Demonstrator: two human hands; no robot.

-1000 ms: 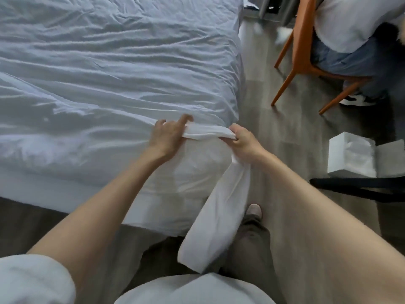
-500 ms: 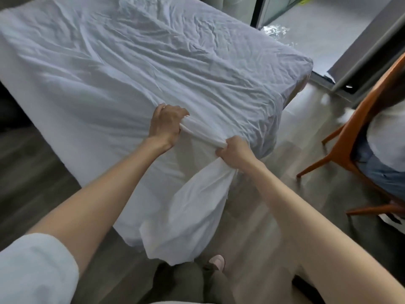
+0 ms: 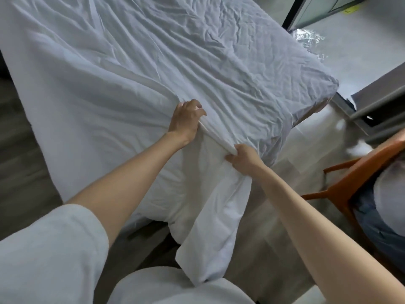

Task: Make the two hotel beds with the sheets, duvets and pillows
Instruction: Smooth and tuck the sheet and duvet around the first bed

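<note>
Matt, creased white cloth sheet [image 3: 153,62]; glossy orange wooden chair [image 3: 350,183].

The bed [image 3: 313,110] runs from near left to far right. A white, creased sheet [image 3: 153,62] lies directly on it, covering its whole top and hanging over its near side. On the grey plank floor [image 3: 285,172] at the right stands an orange wooden chair [image 3: 341,189], apart from the bed.
</note>
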